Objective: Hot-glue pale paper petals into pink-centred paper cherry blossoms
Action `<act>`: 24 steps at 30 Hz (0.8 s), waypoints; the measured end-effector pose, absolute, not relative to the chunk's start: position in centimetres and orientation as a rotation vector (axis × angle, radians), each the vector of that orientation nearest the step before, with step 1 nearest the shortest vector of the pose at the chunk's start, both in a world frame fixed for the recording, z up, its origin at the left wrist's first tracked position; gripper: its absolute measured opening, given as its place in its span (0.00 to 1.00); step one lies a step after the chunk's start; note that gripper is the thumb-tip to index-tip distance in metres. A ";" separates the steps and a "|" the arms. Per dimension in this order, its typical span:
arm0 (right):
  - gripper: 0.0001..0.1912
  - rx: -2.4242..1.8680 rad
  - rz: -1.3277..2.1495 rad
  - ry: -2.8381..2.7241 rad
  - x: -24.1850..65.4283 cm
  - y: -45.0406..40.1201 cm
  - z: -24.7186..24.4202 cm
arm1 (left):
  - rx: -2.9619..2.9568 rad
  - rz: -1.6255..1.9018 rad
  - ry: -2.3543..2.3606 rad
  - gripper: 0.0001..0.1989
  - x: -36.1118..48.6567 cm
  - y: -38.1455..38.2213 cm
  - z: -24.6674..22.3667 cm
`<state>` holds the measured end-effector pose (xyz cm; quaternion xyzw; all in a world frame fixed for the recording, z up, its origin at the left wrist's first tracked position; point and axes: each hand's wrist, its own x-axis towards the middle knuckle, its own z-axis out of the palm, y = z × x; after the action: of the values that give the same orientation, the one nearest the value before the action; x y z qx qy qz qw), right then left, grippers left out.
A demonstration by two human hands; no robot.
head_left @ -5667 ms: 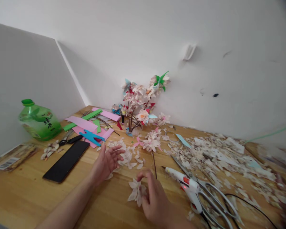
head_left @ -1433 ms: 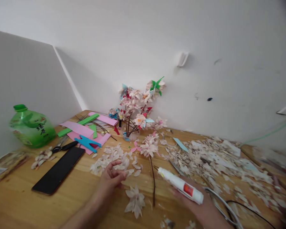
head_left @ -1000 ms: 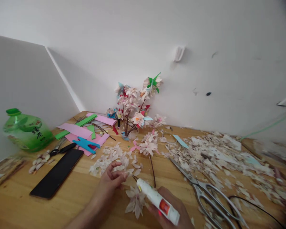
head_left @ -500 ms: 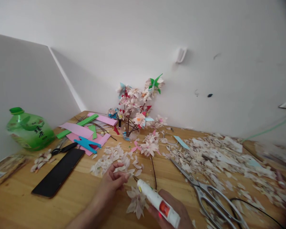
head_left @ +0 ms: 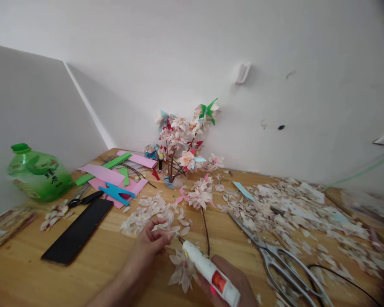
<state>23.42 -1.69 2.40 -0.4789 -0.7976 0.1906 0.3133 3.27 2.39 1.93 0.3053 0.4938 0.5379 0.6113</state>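
My right hand [head_left: 228, 279] is wrapped around a white hot glue gun [head_left: 205, 266], a red light glowing by the fingers. Its nozzle points up-left, close to the fingertips of my left hand [head_left: 153, 238]. Thumb and forefinger of that hand are pinched together on a small pale petal, mostly hidden. Below the nozzle is a pale petal flower [head_left: 181, 270], beside my right fingers; I cannot tell whether they touch it. Loose white petals [head_left: 153, 211] lie beyond my left hand. A finished-looking flower with a brown stem [head_left: 201, 197] lies just ahead.
Large scissors [head_left: 269, 251] lie open at right, by heaped petal scraps [head_left: 284, 209] and a black cord [head_left: 342, 279]. A vase of flowers [head_left: 173, 181] stands near the wall. Leftward are coloured paper strips [head_left: 105, 172], a black phone [head_left: 78, 232] and a green bottle [head_left: 38, 175].
The whole view has shifted very slightly. The glue gun sits a touch further left and lower, its nozzle still by my left fingertips; both hands keep their grips.
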 end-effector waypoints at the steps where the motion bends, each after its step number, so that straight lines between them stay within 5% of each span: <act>1: 0.10 -1.267 0.501 -2.103 23.4 -1.7 2.4 | 0.698 1.243 1.142 0.28 3.3 2.4 2.0; 24: 0.11 -1.298 0.449 -2.073 23.2 -1.9 1.7 | 0.684 1.227 1.161 0.31 3.2 2.4 2.1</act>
<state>23.21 -1.93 1.69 -0.4942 -0.7894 0.1710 0.3217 3.23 2.37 2.12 0.2967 0.5036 0.5320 0.6126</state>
